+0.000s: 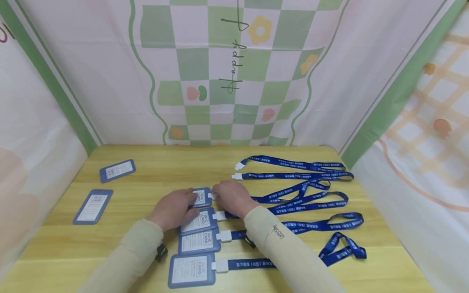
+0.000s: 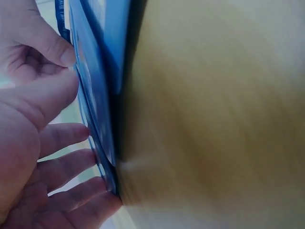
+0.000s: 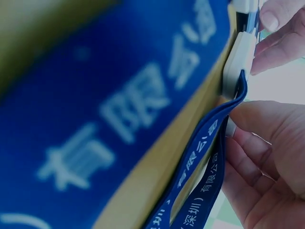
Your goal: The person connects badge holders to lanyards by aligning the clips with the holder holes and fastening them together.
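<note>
In the head view, my left hand [image 1: 174,209] holds the farthest badge holder [image 1: 202,197] of a column by its left side, its thumb and fingers at the edges. My right hand [image 1: 234,197] pinches the white clip at this holder's right end, with a blue lanyard [image 1: 272,198] trailing to the right. The right wrist view shows the fingers [image 3: 257,119] by the clip and strap; part of the clip is hidden. Nearer me lie more blue-framed badge holders [image 1: 192,270], joined by white clips [image 1: 222,265] to blue lanyards.
Two loose badge holders [image 1: 118,170] lie at the left of the wooden table [image 1: 176,162]. Two lanyards with white clips [image 1: 289,176] stretch across the far right. A folded lanyard loop [image 1: 342,248] lies near right. Printed cloth walls [image 1: 227,93] stand around the table.
</note>
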Action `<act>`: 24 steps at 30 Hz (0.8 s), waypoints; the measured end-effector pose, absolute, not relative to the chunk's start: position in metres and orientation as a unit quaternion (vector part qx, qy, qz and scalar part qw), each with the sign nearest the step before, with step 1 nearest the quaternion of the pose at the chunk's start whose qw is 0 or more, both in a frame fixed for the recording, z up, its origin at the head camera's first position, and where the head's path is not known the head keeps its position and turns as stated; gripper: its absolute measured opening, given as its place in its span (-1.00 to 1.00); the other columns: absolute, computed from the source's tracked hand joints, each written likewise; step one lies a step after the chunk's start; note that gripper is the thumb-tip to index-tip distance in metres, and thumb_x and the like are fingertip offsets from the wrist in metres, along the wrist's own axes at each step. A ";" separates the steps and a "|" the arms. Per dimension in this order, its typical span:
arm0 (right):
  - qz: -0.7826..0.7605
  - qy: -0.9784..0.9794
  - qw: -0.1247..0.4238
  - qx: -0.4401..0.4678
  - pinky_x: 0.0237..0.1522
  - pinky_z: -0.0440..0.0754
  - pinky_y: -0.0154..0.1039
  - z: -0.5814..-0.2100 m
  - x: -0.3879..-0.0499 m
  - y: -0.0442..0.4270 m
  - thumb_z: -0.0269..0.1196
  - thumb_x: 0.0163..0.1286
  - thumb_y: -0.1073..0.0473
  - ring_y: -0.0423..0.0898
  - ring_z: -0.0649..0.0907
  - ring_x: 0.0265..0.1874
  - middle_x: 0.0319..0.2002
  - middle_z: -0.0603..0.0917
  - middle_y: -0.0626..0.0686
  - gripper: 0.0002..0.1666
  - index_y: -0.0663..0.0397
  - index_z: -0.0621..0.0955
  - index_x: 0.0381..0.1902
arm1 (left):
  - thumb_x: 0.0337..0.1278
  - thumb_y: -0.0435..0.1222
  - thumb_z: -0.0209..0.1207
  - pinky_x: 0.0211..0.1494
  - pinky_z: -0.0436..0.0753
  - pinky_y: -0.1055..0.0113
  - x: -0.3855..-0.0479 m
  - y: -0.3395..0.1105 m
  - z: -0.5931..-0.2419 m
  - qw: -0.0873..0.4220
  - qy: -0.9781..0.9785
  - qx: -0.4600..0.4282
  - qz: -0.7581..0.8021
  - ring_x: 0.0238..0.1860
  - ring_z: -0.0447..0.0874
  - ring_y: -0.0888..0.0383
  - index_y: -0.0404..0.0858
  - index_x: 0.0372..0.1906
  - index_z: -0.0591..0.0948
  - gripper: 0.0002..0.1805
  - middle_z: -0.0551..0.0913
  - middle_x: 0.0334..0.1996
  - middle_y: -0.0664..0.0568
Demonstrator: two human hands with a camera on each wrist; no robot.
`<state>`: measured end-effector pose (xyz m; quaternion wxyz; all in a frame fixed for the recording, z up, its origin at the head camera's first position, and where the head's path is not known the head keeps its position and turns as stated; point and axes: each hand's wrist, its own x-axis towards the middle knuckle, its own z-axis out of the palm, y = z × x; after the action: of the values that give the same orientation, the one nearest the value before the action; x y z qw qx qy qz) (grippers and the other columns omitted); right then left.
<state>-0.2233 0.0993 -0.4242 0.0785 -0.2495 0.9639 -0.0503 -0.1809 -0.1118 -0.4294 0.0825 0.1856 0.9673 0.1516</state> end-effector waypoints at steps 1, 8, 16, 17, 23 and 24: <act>-0.050 0.964 0.079 -0.247 0.17 0.72 -0.11 -0.424 -0.223 0.100 0.24 0.55 0.10 -0.10 0.74 0.03 0.03 0.80 -0.08 -0.70 -0.20 0.73 0.16 | 0.39 0.04 0.27 0.52 0.45 -0.19 -0.180 -0.111 -0.429 0.085 0.967 0.187 0.149 0.45 0.45 -0.26 -0.21 0.41 0.55 -0.36 0.46 0.47 -0.24; -0.043 0.968 0.076 -0.237 0.13 0.74 -0.11 -0.425 -0.219 0.104 0.25 0.53 0.09 -0.09 0.74 0.01 0.01 0.80 -0.08 -0.70 -0.21 0.73 0.16 | 0.36 0.02 0.31 0.52 0.45 -0.18 -0.176 -0.110 -0.428 0.083 0.967 0.198 0.140 0.45 0.45 -0.27 -0.23 0.42 0.54 -0.34 0.45 0.47 -0.27; -0.031 0.974 0.077 -0.212 -0.04 0.76 -0.14 -0.425 -0.217 0.114 0.29 0.51 -0.03 -0.12 0.72 -0.16 -0.12 0.78 -0.09 -0.72 -0.17 0.74 0.10 | 0.38 0.00 0.29 0.54 0.43 -0.17 -0.173 -0.110 -0.428 0.085 0.968 0.194 0.137 0.47 0.43 -0.25 -0.24 0.42 0.54 -0.36 0.45 0.48 -0.26; -0.029 0.974 0.077 -0.211 -0.06 0.76 -0.15 -0.425 -0.217 0.116 0.30 0.51 -0.04 -0.13 0.71 -0.19 -0.14 0.78 -0.09 -0.71 -0.16 0.74 0.09 | 0.38 0.00 0.29 0.54 0.43 -0.17 -0.173 -0.110 -0.428 0.086 0.968 0.193 0.137 0.47 0.42 -0.25 -0.23 0.42 0.54 -0.36 0.45 0.48 -0.25; -0.030 0.975 0.073 -0.206 -0.18 0.74 -0.18 -0.426 -0.215 0.130 0.31 0.50 -0.10 -0.17 0.65 -0.35 -0.30 0.75 -0.12 -0.73 -0.12 0.76 -0.04 | 0.37 0.01 0.29 0.54 0.41 -0.20 -0.172 -0.110 -0.427 0.090 0.967 0.194 0.140 0.48 0.40 -0.26 -0.23 0.43 0.53 -0.34 0.42 0.50 -0.25; -0.033 0.976 0.073 -0.204 -0.17 0.74 -0.17 -0.426 -0.215 0.132 0.31 0.49 -0.10 -0.17 0.65 -0.35 -0.30 0.75 -0.11 -0.73 -0.11 0.76 -0.05 | 0.37 0.01 0.29 0.54 0.41 -0.20 -0.172 -0.110 -0.426 0.091 0.967 0.194 0.140 0.49 0.40 -0.26 -0.23 0.43 0.53 -0.34 0.42 0.50 -0.25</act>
<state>-0.2148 0.1321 -0.4264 0.0733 -0.2042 0.9756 -0.0329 -0.1718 -0.1098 -0.4264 0.0912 0.1941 0.9666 0.1404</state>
